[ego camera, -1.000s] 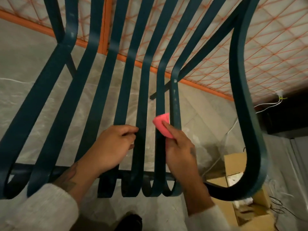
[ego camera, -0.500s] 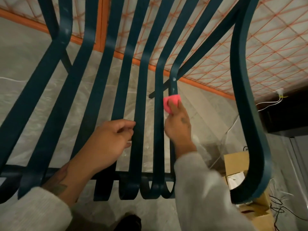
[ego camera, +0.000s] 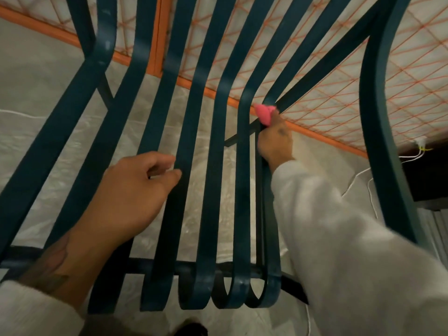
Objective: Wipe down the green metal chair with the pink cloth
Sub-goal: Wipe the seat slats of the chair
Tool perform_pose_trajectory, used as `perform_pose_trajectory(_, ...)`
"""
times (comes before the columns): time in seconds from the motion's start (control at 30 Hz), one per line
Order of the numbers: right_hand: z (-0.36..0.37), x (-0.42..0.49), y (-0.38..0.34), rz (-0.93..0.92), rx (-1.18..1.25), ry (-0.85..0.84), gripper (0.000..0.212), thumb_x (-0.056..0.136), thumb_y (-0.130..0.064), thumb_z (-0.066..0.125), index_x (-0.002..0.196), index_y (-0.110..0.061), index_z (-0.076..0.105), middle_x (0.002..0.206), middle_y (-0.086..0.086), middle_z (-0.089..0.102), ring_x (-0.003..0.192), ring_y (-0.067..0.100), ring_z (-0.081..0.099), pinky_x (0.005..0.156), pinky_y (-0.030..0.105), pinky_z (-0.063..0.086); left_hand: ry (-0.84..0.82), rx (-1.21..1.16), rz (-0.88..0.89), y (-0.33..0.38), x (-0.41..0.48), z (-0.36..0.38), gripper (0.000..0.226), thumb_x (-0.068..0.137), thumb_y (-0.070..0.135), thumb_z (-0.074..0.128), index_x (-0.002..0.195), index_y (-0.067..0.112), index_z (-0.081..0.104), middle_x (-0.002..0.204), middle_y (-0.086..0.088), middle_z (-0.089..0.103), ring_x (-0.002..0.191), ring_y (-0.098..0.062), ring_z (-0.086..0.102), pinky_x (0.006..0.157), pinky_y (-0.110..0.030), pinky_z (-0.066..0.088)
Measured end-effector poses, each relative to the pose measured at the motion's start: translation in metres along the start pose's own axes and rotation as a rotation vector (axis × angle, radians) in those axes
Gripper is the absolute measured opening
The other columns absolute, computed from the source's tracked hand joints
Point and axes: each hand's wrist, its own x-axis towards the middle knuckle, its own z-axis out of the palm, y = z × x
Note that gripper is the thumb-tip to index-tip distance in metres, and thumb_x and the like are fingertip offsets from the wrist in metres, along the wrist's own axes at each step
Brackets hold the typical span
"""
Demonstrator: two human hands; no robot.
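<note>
The green metal chair (ego camera: 213,146) fills the view, its flat slats running from the curled front edge up to the bend of the backrest. My right hand (ego camera: 275,141) holds the folded pink cloth (ego camera: 264,113) and presses it on the rightmost slat, right at the bend where the seat meets the back. My left hand (ego camera: 135,190) grips a slat near the middle of the seat, fingers curled round its edge. The right armrest (ego camera: 378,117) curves down at the right.
An orange-framed mesh panel (ego camera: 339,76) stands behind the chair. A pale marbled floor (ego camera: 36,93) shows through the slats. White cables (ego camera: 361,175) trail on the floor at the right, near a dark cabinet edge (ego camera: 426,180).
My right hand slid the pink cloth up the rightmost slat, from mid-seat to the bend at the backrest. My left hand kept its grip on the same slat.
</note>
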Motion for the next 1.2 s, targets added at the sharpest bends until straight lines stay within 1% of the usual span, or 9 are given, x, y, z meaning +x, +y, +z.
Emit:
perform_pose_trajectory(0.1,-0.007,-0.046,0.013,0.01,-0.044,-0.015,0.057,0.099,-0.007,0.044,0.153,-0.022,0.033,0.147,0.011,0.047,0.133,0.034,0.045,0.114,0.043,0.033,-0.033,-0.012,-0.012,0.0,-0.001,0.004,0.033,0.091,0.032,0.061,0.124,0.031,0.064,0.108,0.021,0.058,0.081,0.017,0.047,0.068,-0.006,0.031)
perform_pose_trajectory(0.2,-0.022,-0.097,0.025,0.069,-0.079,-0.076,0.059,0.098,-0.007,0.047,0.151,-0.028,0.034,0.142,0.007,0.05,0.129,0.032,0.05,0.111,0.046,0.037,-0.032,-0.027,-0.009,0.0,-0.003,0.005,0.032,0.091,0.032,0.061,0.123,0.03,0.064,0.109,0.02,0.058,0.079,0.018,0.046,0.066,-0.006,0.031)
perform_pose_trajectory(0.3,-0.029,-0.134,0.025,0.093,-0.137,-0.1,0.059,0.101,-0.01,0.045,0.155,-0.026,0.027,0.15,0.004,0.042,0.134,0.03,0.046,0.115,0.043,0.032,-0.031,-0.034,-0.016,-0.002,-0.004,0.004,0.032,0.092,0.031,0.061,0.123,0.03,0.065,0.105,0.022,0.056,0.076,0.021,0.045,0.063,-0.004,0.032)
perform_pose_trajectory(0.47,-0.019,-0.071,0.001,0.106,-0.117,-0.067,0.038,0.097,-0.003,0.048,0.131,-0.018,0.055,0.13,0.008,0.058,0.12,0.028,0.054,0.105,0.038,0.04,-0.022,-0.035,-0.008,-0.005,-0.001,0.008,0.031,0.091,0.032,0.062,0.121,0.03,0.066,0.104,0.022,0.057,0.078,0.021,0.046,0.066,-0.003,0.031)
perform_pose_trajectory(0.6,-0.011,0.006,-0.022,0.158,-0.1,-0.067,0.031,0.099,-0.011,0.053,0.129,-0.007,0.055,0.125,0.009,0.058,0.121,0.029,0.054,0.103,0.037,0.042,-0.026,-0.029,-0.015,-0.006,0.0,0.007,0.032,0.091,0.034,0.061,0.122,0.032,0.065,0.105,0.021,0.06,0.079,0.017,0.048,0.065,-0.005,0.032)
perform_pose_trajectory(0.77,0.003,0.04,-0.029,0.19,0.112,0.143,0.039,0.095,-0.02,0.063,0.129,-0.011,0.047,0.12,0.01,0.06,0.11,0.03,0.059,0.092,0.042,0.054,-0.024,-0.056,-0.017,-0.012,0.003,0.008,0.032,0.09,0.033,0.062,0.122,0.032,0.064,0.095,0.026,0.057,0.079,0.017,0.049,0.062,-0.005,0.031)
perform_pose_trajectory(0.83,0.005,0.034,-0.027,0.131,0.106,0.184,0.036,0.097,-0.017,0.059,0.13,-0.012,0.047,0.116,0.011,0.061,0.106,0.03,0.061,0.088,0.04,0.054,-0.025,-0.033,-0.002,-0.012,0.004,0.008,0.032,0.09,0.034,0.061,0.122,0.032,0.064,0.098,0.025,0.057,0.079,0.017,0.049,0.062,-0.004,0.031)
perform_pose_trajectory(1.03,-0.008,-0.018,-0.017,0.036,-0.102,0.008,0.035,0.099,-0.01,0.051,0.133,-0.018,0.057,0.129,0.013,0.061,0.117,0.033,0.057,0.1,0.038,0.046,-0.035,-0.04,-0.008,-0.007,0.0,0.006,0.031,0.091,0.032,0.061,0.122,0.031,0.065,0.106,0.021,0.06,0.08,0.018,0.048,0.066,-0.003,0.031)
perform_pose_trajectory(1.2,-0.032,-0.095,-0.009,0.17,-0.024,-0.08,0.044,0.099,-0.006,0.051,0.139,-0.025,0.054,0.135,0.005,0.058,0.12,0.03,0.057,0.107,0.039,0.042,-0.086,-0.018,0.006,-0.003,-0.004,0.002,0.033,0.093,0.032,0.059,0.126,0.03,0.062,0.11,0.02,0.056,0.081,0.016,0.044,0.068,-0.006,0.029)
